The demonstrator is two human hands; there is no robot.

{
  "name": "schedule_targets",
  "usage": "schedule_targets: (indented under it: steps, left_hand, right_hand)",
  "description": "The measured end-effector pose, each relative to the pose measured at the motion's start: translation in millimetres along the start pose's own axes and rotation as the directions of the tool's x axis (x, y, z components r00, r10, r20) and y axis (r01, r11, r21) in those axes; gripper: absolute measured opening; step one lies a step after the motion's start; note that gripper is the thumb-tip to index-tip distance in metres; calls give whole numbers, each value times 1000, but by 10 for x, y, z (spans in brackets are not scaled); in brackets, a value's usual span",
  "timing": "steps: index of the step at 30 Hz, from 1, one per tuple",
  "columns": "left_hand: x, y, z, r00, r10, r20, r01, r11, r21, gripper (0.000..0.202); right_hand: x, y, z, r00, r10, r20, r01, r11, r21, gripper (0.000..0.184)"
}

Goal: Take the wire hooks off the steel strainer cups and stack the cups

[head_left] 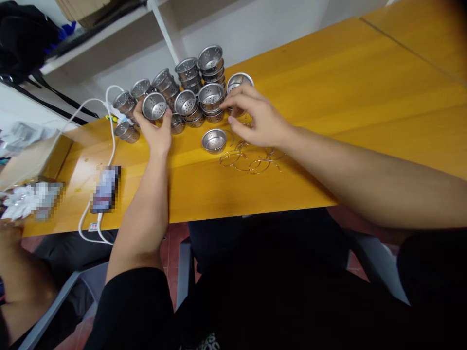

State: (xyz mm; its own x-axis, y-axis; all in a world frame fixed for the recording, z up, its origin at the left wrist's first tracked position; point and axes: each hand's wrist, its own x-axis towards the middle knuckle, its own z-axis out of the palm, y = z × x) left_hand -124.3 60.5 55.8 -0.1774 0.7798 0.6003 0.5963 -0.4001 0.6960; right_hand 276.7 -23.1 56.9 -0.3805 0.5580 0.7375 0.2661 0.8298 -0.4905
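Note:
My left hand point(157, 135) grips a perforated metal strainer cup point(154, 107) between thumb and fingers, its open top tilted toward me. Reaching in from the right, my right hand point(257, 116) has its thumb and fingers apart. Its fingertips are beside the rim of a stack of strainer cups point(211, 99); whether they touch is unclear. Behind that hand stands another strainer cup point(240, 81), partly covered. A single strainer cup point(214, 141) sits on the table in front of the stacks. Loose thin wire rings point(260, 166) lie beneath my right hand.
Several more stacks of strainer cups point(187, 70) line the back of the yellow table point(328, 121). At left are a phone point(105, 189), a white cable point(112, 146) and a cardboard box point(54, 158). Another person's arm point(27, 272) is at the far left.

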Motion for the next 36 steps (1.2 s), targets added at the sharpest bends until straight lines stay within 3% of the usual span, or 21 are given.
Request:
schedule_targets:
  steps: [3,11,21,36]
  left_hand:
    - [30,-121,97,993,-86,-79,86,996,-8,96]
    - [31,-323,84,986,-168,11,168,985,27,82]
    - [-25,-328,122,981,-189,43,188,982,32,81]
    - [-99,-129,135,962,-266,59,267,964,-4,78]
  right_hand:
    - [-7,-23,-10,1000,25,17,-25,1000,-1,41]
    - [-8,-46,-12,998,36,56,-37,999,16,36]
    - [1,-67,-11,998,13,54,-13,1000,9,31]
    - [-1,-67,-7,998,42,54,-44,998,33,33]
